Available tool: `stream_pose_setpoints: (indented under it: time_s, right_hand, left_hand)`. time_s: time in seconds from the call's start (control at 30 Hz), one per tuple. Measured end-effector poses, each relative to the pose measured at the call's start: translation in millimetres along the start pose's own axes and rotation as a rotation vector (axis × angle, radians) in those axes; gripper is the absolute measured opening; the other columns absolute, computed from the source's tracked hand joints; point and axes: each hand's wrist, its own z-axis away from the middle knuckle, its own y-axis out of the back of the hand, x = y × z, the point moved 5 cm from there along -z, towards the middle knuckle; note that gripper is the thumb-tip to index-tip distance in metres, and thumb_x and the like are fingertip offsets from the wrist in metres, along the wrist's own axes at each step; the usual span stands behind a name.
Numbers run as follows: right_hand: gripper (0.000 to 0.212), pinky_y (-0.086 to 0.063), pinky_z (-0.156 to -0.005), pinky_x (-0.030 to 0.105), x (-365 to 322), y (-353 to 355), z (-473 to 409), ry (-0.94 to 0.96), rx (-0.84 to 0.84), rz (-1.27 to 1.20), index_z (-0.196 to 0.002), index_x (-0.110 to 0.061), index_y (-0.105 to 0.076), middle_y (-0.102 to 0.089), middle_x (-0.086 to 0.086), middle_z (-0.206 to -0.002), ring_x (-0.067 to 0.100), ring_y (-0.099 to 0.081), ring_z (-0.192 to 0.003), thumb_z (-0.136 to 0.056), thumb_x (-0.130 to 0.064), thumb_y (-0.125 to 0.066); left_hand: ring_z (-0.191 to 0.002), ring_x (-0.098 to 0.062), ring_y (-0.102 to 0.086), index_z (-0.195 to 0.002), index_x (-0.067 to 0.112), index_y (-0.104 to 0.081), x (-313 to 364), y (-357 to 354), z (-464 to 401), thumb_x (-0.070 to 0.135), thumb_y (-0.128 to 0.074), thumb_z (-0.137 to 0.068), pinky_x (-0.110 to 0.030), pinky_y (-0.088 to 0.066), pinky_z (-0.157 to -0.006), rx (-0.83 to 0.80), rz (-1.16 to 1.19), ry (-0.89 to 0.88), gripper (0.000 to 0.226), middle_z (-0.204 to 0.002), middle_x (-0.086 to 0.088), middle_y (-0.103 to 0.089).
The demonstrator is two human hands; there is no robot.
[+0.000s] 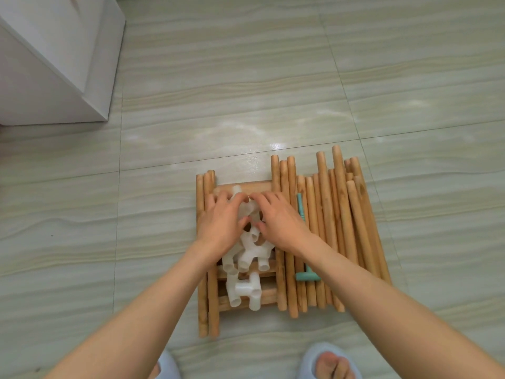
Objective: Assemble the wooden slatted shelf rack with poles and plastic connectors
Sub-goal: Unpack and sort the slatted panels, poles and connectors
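Two pale blue slippers (pixel 329 361) are seen nearest. Beyond them, round light-wood poles (pixel 328 236) are laid side by side on the pale tiled floor (pixel 246 91), over flat wooden slats (pixel 269 294). White plastic tube connectors (pixel 246 292) are heaped there (a teal mallet (pixel 302 274) beside). Connectors are cupped by the left hand (pixel 221 222) and right hand (pixel 276 220), fingers curled. A white cabinet (pixel 54 64) stands farthest.

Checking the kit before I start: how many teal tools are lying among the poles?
1: the teal tool lies among the wooden poles, beside the right hand; its arm hides part.
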Motion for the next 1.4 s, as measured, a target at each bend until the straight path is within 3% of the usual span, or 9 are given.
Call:
stream_pose_setpoints:
  time_s: [0.2, 0.33, 0.47, 0.8, 0.93, 1.07, 1.23, 1.33, 1.4]
  right_hand:
    - [0.052, -0.032, -0.1, 0.024, -3.5, 2.1, 10.1, -0.089, 0.15, -0.109, -0.131, -0.013, -0.04, -0.043, 0.002, -0.131, 0.015, -0.036, -0.123, -0.088, -0.033, -0.059]
    - [0.049, -0.036, -0.097, 0.028, -10.2, 2.3, 3.9, -0.118, 0.102, -0.052, -0.13, -0.011, -0.04, -0.041, 0.007, -0.132, 0.02, -0.035, -0.124, -0.089, -0.032, -0.058]
    - [0.051, -0.038, -0.097, 0.032, -15.8, -0.4, -4.7, -0.106, -0.036, 0.091, -0.131, -0.01, -0.036, -0.042, 0.013, -0.133, 0.027, -0.035, -0.125, -0.09, -0.03, -0.057]
    - [0.028, -0.037, -0.099, 0.032, -13.8, 0.7, 10.1, -0.139, -0.017, -0.041, -0.113, -0.008, -0.057, -0.042, 0.009, -0.127, 0.022, -0.035, -0.122, -0.092, -0.026, -0.054]
    - [0.021, -0.028, -0.099, 0.018, -4.0, 16.4, 23.1, -0.203, 0.11, -0.317, -0.105, -0.01, -0.063, -0.043, 0.001, -0.126, 0.011, -0.036, -0.119, -0.09, -0.024, -0.059]
    - [0.021, -0.021, -0.078, -0.003, 34.8, 51.7, 54.6, -0.41, 0.316, -0.56, -0.103, -0.018, -0.066, -0.039, -0.014, -0.115, -0.003, -0.032, -0.109, -0.086, -0.029, -0.064]
    - [0.013, -0.03, -0.088, 0.013, 145.7, 93.9, 143.6, -0.773, 0.631, -0.496, -0.089, -0.01, -0.07, -0.057, 0.003, -0.11, 0.016, -0.051, -0.111, -0.081, -0.021, -0.069]
    - [0.013, -0.043, -0.096, 0.036, 208.6, 86.6, 197.0, -1.001, 0.651, -0.493, -0.087, -0.012, -0.069, -0.065, 0.011, -0.104, 0.031, -0.063, -0.098, -0.08, -0.023, -0.069]
    - [0.012, -0.046, -0.093, 0.041, 237.4, 75.6, 217.7, -1.089, 0.621, -0.503, -0.085, -0.014, -0.068, -0.066, 0.012, -0.102, 0.032, -0.064, -0.093, -0.079, -0.024, -0.07]
  left_hand:
    - [-0.118, -0.018, -0.038, -0.119, 0.019, -0.054, -17.4, 8.3, 1.6, 0.028, -0.064, -0.085, -0.019, -0.026, -0.091, 0.101, 0.224, -0.041, 0.037, -0.123, -0.002, -0.05]
    - [-0.104, -0.018, -0.05, -0.113, 0.024, -0.057, -25.3, 14.0, 13.0, 0.027, -0.068, -0.082, -0.028, -0.044, -0.083, 0.191, 0.416, 0.025, 0.033, -0.113, 0.004, -0.054]
    - [-0.09, -0.002, -0.048, -0.111, 0.027, -0.056, -22.8, 24.6, 22.1, 0.023, -0.068, -0.082, -0.014, -0.041, -0.074, 0.25, 0.539, 0.119, 0.031, -0.108, 0.008, -0.051]
    - [-0.101, -0.018, -0.05, -0.107, 0.026, -0.057, -23.1, 29.1, 31.4, 0.017, -0.069, -0.08, -0.042, -0.045, -0.091, 0.224, 0.512, 0.192, 0.03, -0.107, 0.006, -0.05]
    - [-0.099, -0.016, -0.051, -0.106, 0.029, -0.056, -11.8, 33.8, 31.0, 0.019, -0.068, -0.081, -0.044, -0.047, -0.089, 0.209, 0.543, 0.157, 0.029, -0.108, 0.006, -0.051]
    - [-0.097, -0.009, -0.051, -0.103, 0.035, -0.053, 30.4, 38.3, 34.2, 0.021, -0.068, -0.081, -0.035, -0.047, -0.088, 0.155, 0.583, 0.023, 0.03, -0.105, 0.014, -0.051]
    - [-0.101, -0.006, -0.049, -0.107, 0.036, -0.052, 133.8, -13.6, 42.9, 0.025, -0.069, -0.081, -0.033, -0.046, -0.093, -0.088, 0.632, -0.119, 0.033, -0.108, 0.015, -0.049]
    - [-0.107, -0.014, -0.048, -0.113, 0.027, -0.056, 209.6, -54.1, 33.9, 0.023, -0.068, -0.082, -0.031, -0.04, -0.098, -0.236, 0.677, -0.171, 0.033, -0.112, 0.009, -0.048]
    - [-0.109, -0.016, -0.048, -0.115, 0.022, -0.056, 248.1, -76.4, 29.6, 0.022, -0.068, -0.083, -0.028, -0.039, -0.096, -0.274, 0.699, -0.167, 0.034, -0.113, 0.007, -0.048]
